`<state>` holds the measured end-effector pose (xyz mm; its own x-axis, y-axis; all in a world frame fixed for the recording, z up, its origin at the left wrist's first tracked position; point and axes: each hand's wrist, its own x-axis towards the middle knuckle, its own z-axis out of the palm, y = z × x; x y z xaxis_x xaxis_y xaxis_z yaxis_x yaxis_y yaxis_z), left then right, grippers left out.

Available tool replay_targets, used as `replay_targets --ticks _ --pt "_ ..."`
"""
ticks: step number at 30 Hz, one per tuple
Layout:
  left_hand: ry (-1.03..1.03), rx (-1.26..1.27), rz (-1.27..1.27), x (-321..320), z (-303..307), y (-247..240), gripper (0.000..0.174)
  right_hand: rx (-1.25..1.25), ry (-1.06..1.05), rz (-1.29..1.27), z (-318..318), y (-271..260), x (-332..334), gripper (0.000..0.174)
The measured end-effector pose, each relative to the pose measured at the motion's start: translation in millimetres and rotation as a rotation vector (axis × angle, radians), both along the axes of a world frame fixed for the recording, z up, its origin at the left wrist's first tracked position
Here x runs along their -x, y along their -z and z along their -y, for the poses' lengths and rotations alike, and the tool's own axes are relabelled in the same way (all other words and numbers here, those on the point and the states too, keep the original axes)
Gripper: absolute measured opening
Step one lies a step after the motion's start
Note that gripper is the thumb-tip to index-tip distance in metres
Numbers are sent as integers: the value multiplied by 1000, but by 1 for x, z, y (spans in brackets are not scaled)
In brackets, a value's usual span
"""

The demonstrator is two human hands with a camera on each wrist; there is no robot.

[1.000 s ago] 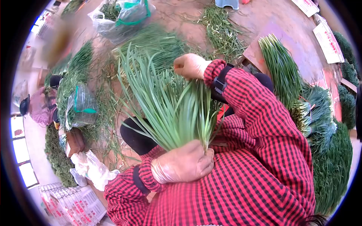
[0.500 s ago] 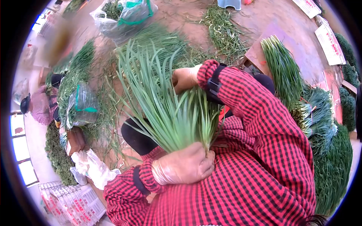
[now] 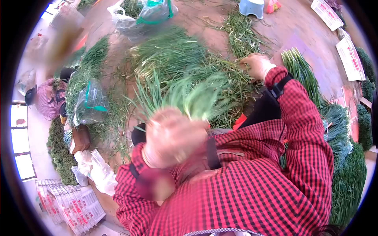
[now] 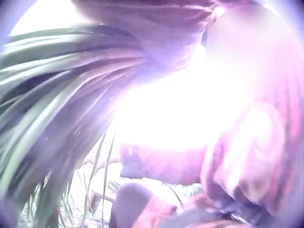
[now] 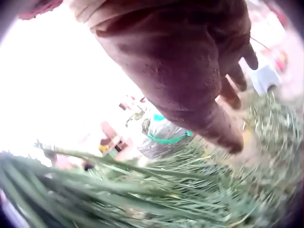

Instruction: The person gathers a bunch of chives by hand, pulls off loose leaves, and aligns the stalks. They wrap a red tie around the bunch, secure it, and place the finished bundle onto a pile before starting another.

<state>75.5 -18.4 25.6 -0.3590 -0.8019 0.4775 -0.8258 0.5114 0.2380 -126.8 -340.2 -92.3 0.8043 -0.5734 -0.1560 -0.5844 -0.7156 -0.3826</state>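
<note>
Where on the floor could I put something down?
The floor is mostly bare between the bag and the stool, and again between the stool and the white boxes. Closer in it's crowded: the left hand holds a bunch before the green pile, and the right hand is beside scraps.

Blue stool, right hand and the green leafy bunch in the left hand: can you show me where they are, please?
Blue stool [image 3: 251, 8]: head view, middle of its visible body.
Right hand [image 3: 258, 67]: head view, back of the hand.
Green leafy bunch [image 3: 197, 97]: head view, on its blurred leaves.
</note>
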Motion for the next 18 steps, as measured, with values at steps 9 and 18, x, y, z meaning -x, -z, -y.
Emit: replay_targets --ticks 9,18 --pt "-293 156 -1400 -27 62 6 21 78 -331 799 -160 -100 -79 115" --pt "-137 132 -1710 -9 62 -17 70 -383 -155 926 -167 -95 -122 62"
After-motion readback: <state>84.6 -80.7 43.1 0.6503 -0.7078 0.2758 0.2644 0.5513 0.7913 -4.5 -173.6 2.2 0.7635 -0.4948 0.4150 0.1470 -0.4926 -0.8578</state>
